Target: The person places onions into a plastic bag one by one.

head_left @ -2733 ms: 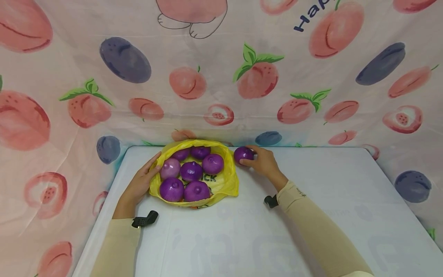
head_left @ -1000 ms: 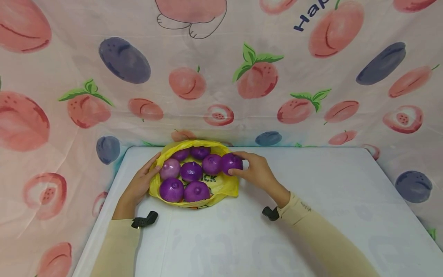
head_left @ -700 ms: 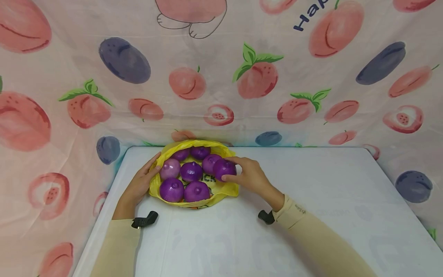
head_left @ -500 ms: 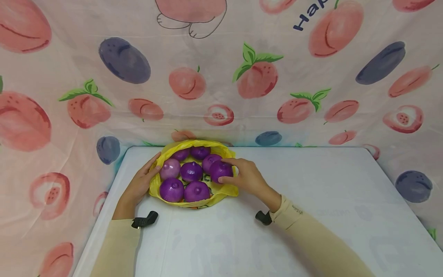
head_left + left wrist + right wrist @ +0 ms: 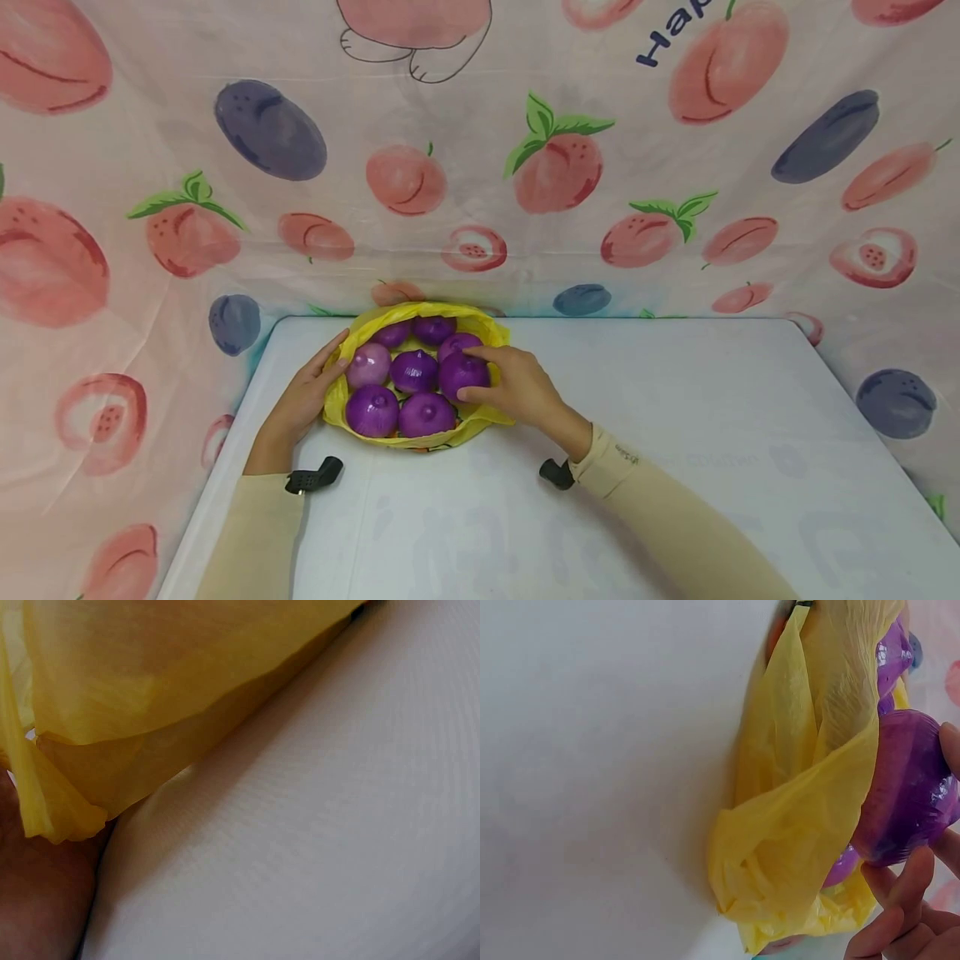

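Observation:
A yellow plastic bag [image 5: 405,311] lies with its mouth spread on the table. Inside it sit several shiny purple onions, among them a paler onion [image 5: 369,366] at the left and a dark onion [image 5: 415,371] in the middle. My left hand [image 5: 300,400] holds the bag's left side, its thumb at the rim. Between thumb and fingers, my right hand [image 5: 525,390] grips another onion [image 5: 459,377] at the right part of the bag mouth. In the right wrist view this onion [image 5: 904,787] overlaps the bag's edge; whether it touches the bag's bottom is hidden.
The white table [image 5: 712,417] stretches to the right and front of the bag. Behind it hangs a pink cloth [image 5: 480,183] printed with fruit. A small black device sits at each wrist.
My right hand has carried the onion leftward from the table beside the bag, over its right rim and in beside the other onions. My left hand has stayed in place.

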Demonstrator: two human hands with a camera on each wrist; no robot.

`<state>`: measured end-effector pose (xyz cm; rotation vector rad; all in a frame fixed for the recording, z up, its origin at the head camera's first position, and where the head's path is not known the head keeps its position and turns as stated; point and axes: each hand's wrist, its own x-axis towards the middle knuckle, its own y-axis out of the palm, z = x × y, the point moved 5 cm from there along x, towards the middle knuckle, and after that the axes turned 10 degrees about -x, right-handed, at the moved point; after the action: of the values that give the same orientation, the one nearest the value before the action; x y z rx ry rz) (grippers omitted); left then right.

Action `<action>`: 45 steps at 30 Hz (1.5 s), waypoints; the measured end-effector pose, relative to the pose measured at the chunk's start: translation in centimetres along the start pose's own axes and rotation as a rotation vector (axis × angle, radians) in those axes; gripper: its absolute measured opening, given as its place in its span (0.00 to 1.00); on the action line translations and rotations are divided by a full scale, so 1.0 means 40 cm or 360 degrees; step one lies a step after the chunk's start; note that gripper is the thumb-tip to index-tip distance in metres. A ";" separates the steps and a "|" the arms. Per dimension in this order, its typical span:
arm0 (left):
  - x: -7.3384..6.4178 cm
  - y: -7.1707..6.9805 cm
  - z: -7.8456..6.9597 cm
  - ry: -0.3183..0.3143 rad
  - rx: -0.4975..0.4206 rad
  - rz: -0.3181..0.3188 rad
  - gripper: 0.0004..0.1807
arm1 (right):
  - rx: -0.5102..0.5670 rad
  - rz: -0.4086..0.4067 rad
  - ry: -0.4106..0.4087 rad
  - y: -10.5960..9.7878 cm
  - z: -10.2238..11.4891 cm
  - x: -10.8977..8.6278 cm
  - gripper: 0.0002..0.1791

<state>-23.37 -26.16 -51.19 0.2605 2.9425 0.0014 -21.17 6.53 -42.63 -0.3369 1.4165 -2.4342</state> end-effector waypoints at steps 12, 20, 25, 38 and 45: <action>0.004 -0.003 0.003 -0.0003 0.0004 0.0000 0.33 | -0.0067 0.0004 -0.0048 0.018 0.017 0.007 0.36; 0.005 -0.003 0.005 -0.0001 0.0011 0.0003 0.33 | -0.0096 0.0019 -0.0010 0.024 0.023 0.003 0.36; 0.006 -0.003 0.007 0.0005 0.0007 0.0010 0.33 | -0.0115 0.0023 -0.0002 0.027 0.024 0.001 0.36; 0.009 -0.008 0.009 0.0012 0.0028 0.0012 0.33 | -0.0191 0.0046 -0.0020 0.049 0.012 0.002 0.36; 0.005 -0.006 0.006 0.0000 0.0026 -0.0003 0.33 | -0.0183 0.0043 -0.0016 0.056 0.004 0.005 0.36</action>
<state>-23.54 -26.38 -51.45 0.2601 2.9435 -0.0227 -20.99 5.29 -44.52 -0.3528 1.5503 -2.3318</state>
